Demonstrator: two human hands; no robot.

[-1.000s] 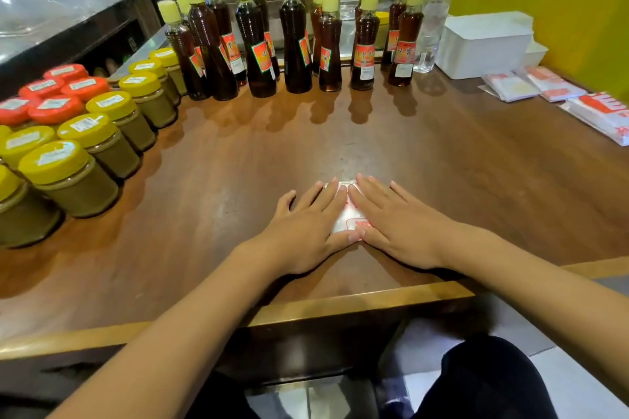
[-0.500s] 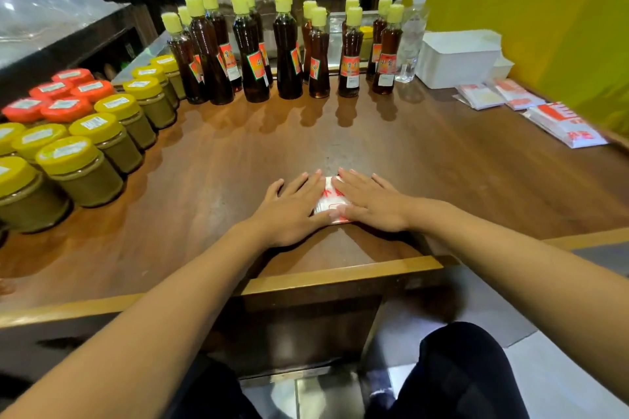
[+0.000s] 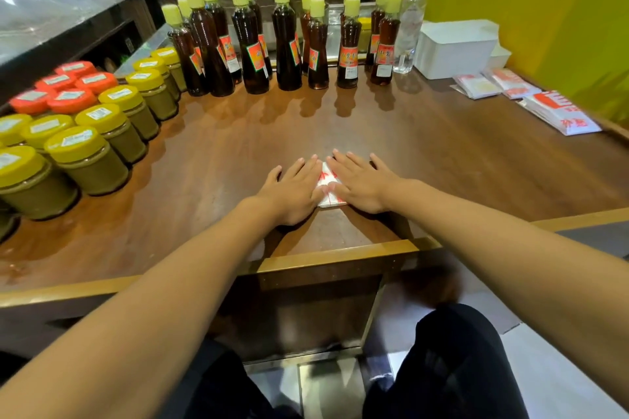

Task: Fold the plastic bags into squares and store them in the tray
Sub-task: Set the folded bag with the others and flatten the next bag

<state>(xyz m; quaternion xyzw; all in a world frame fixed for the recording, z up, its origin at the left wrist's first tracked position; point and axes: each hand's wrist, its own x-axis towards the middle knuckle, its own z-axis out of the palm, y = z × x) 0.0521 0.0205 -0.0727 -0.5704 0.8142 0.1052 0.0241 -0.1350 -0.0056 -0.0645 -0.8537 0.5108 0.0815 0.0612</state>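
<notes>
A folded white plastic bag with red print (image 3: 327, 190) lies on the brown wooden counter (image 3: 442, 160) near its front edge. My left hand (image 3: 292, 189) and my right hand (image 3: 362, 184) both press flat on it with straight fingers, side by side, so only a narrow strip of the bag shows between them. The white tray (image 3: 456, 53) stands at the back right against the yellow wall. Two folded bags (image 3: 497, 83) lie in front of the tray, and a flat pile of unfolded bags (image 3: 561, 112) lies to their right.
Several dark sauce bottles with yellow caps (image 3: 282, 41) line the back of the counter, beside a clear water bottle (image 3: 410, 27). Jars with yellow and orange lids (image 3: 88, 133) crowd the left side. The counter's raised wooden lip (image 3: 333, 255) runs along the front.
Both hands stay pressed on the folded bag. The view has pulled back and tilted up, so the hands and the bag look smaller and farther off.
</notes>
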